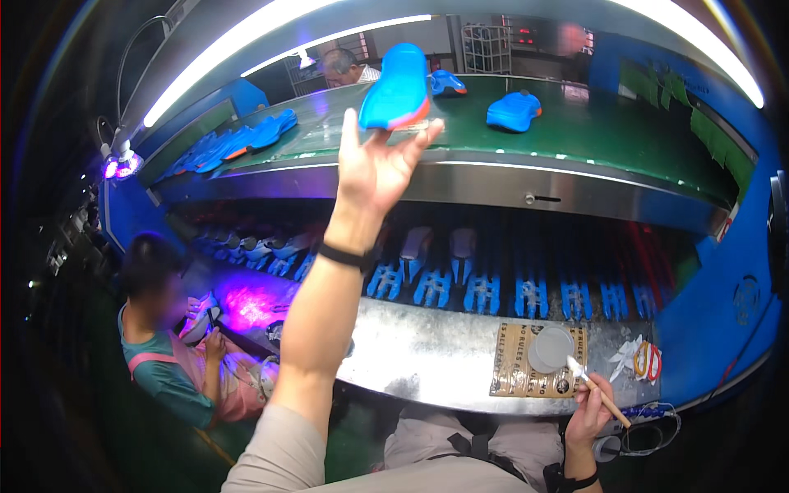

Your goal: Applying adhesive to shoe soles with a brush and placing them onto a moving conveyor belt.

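My left hand is raised toward the green belt with its fingers spread, at the lower end of a blue shoe sole. The sole stands tilted above the belt, its orange-red edge toward me. It hides part of my fingertips, and no finger wraps over it. My right hand, low at the right, is closed round the wooden handle of a brush. Its white bristle end points at a round whitish dish, which rests on brown printed cardboard.
More blue soles lie on the green belt, several piled at its left. Below runs a row of blue racks, some bearing shoe parts. Crumpled white tissue lies beside the cardboard. A co-worker sits at my left under purple light.
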A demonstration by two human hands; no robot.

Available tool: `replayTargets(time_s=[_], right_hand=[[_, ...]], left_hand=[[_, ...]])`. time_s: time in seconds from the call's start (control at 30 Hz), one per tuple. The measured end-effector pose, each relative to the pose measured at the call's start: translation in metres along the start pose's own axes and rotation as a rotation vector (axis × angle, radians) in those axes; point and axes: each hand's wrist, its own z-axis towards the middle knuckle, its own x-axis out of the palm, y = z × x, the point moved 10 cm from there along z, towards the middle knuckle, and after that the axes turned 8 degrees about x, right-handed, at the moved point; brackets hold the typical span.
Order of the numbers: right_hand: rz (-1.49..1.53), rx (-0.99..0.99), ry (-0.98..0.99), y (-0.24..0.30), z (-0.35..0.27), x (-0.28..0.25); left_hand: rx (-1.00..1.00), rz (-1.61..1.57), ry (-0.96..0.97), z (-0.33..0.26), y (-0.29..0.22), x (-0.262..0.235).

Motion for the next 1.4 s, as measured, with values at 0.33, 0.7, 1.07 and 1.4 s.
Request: replayTargets(time_s=[0.33, 0.7, 1.07, 1.4], right_hand=[[-0.116, 0.062, -0.079, -0.001, -0.005, -0.013], [-0.111, 0.153, -0.084, -0.010, 0.004, -0.007], [-0.311, 0.152, 0.026, 0.007, 0.043, 0.000], [-0.761, 0.063, 0.199, 0.017, 0.081, 0.041]], left_hand=[[0.196, 1.203, -0.693, 0.053, -0.216, -0.193], [0.029, 1.499, -0.859, 0.060, -0.360, -0.306], [0.869, 2.634, -0.408, 0.009, -0.341, -0.152], [0.549, 1.282, -0.611, -0.170, -0.231, -0.080]])
